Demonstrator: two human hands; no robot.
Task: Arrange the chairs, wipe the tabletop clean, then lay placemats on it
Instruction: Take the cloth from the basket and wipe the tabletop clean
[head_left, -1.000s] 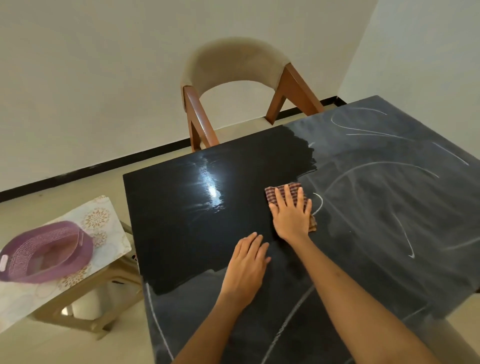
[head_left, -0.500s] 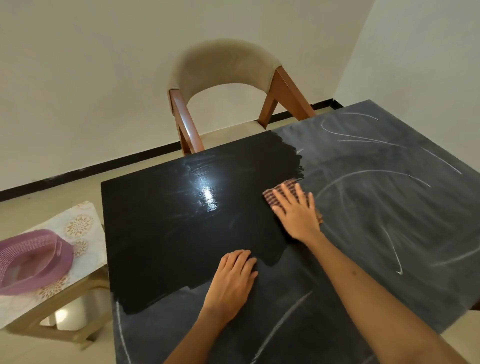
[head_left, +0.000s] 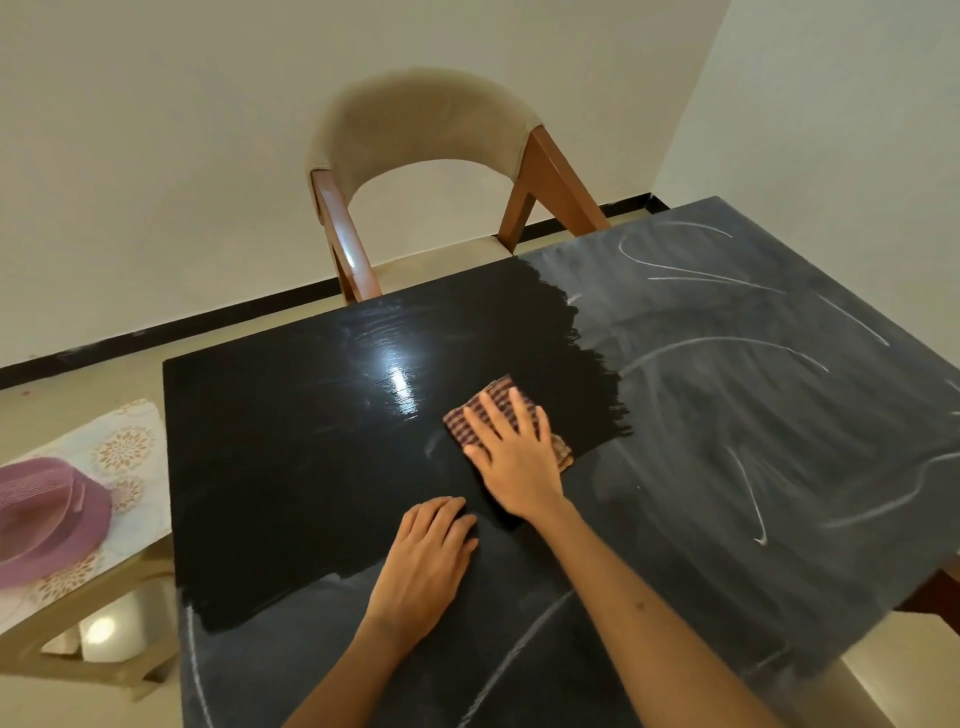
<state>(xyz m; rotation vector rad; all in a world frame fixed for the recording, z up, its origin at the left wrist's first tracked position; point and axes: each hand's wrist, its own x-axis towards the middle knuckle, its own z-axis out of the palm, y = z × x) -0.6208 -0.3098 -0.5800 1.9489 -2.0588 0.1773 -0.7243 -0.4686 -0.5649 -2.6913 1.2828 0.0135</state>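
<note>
The black tabletop (head_left: 291, 447) fills the middle of the view. Its left and far part is glossy and wiped; the right side and the near strip are dusty grey with white chalk-like lines. My right hand (head_left: 511, 457) presses flat on a folded checked cloth (head_left: 470, 418) at the edge of the wiped patch, fingers straight. Flat on the table just nearer to me lies my left hand (head_left: 423, 561), holding nothing. A wooden chair (head_left: 426, 130) with a beige padded back stands at the table's far side.
A low beige stool (head_left: 78, 623) stands left of the table, carrying a floral placemat (head_left: 124, 447) and a purple woven basket (head_left: 47, 514). White walls with a black skirting close the far side and the right.
My right hand has slid the cloth to the left and a little nearer, off the dusty border onto the wiped area. My left hand stays flat on the table.
</note>
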